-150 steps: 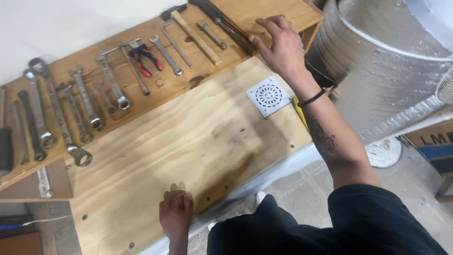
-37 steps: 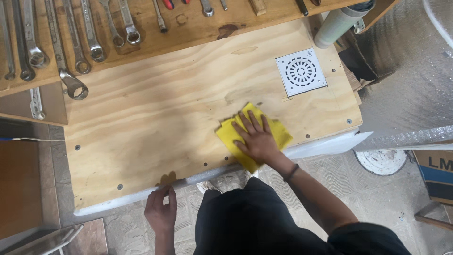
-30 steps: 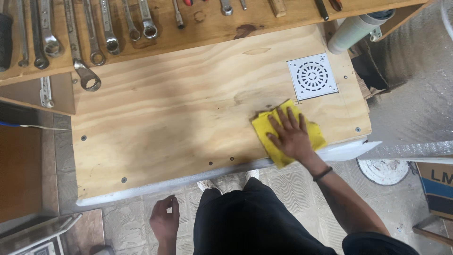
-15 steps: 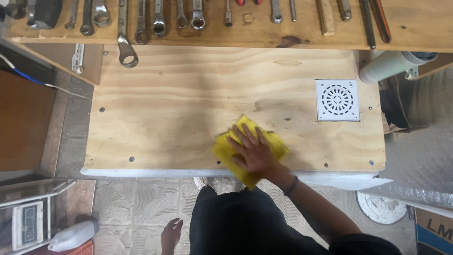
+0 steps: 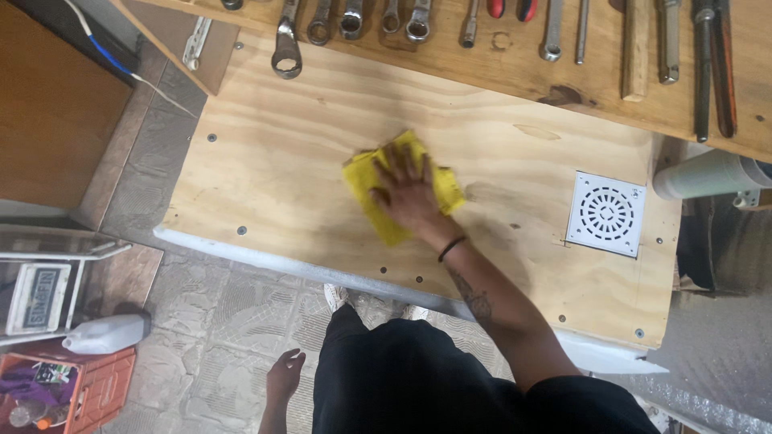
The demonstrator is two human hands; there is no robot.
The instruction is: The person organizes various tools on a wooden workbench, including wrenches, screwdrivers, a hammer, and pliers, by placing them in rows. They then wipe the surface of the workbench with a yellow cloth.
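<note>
My right hand lies flat, fingers spread, on a yellow cloth that it presses against the plywood board, near the board's middle. My left hand hangs loose by my side below the board's front edge, over the tiled floor, holding nothing. A white square drain grate is set into the board to the right of the cloth.
A row of wrenches and other hand tools lies on the wooden shelf along the far edge. A grey pipe sticks out at the right. On the floor at left stand a white jug and an orange crate.
My right hand has slid the yellow cloth leftward and away from me across the board. My left hand let go of the board's front edge and dropped to my side.
</note>
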